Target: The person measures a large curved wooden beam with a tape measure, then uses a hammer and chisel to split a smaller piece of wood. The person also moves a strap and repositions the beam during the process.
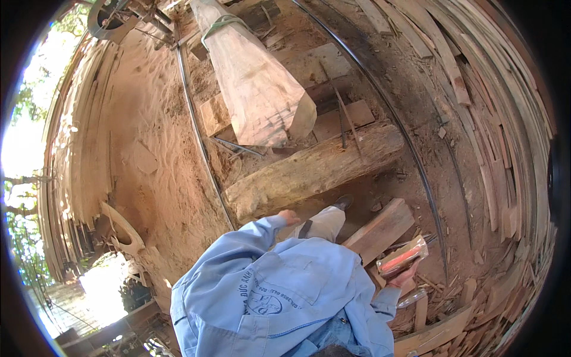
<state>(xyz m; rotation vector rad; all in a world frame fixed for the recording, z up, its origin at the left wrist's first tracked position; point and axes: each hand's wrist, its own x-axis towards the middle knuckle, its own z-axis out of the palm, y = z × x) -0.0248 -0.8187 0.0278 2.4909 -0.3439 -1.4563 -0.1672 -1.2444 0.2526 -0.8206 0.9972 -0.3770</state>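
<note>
Red and tan, a small block-shaped object (399, 257) with a glossy edge sits in the right hand (406, 276), fingers wrapped about its lower side, out to the right of the body and just beside a squared beam (380, 231) on the ground. Bare, the left hand (289, 218) reaches forward near a rough log (315, 171); whether its fingers are spread or pressed together I cannot tell. Beyond the log lies a large tapered timber (256, 83), a green strap (225, 25) around its far part.
</note>
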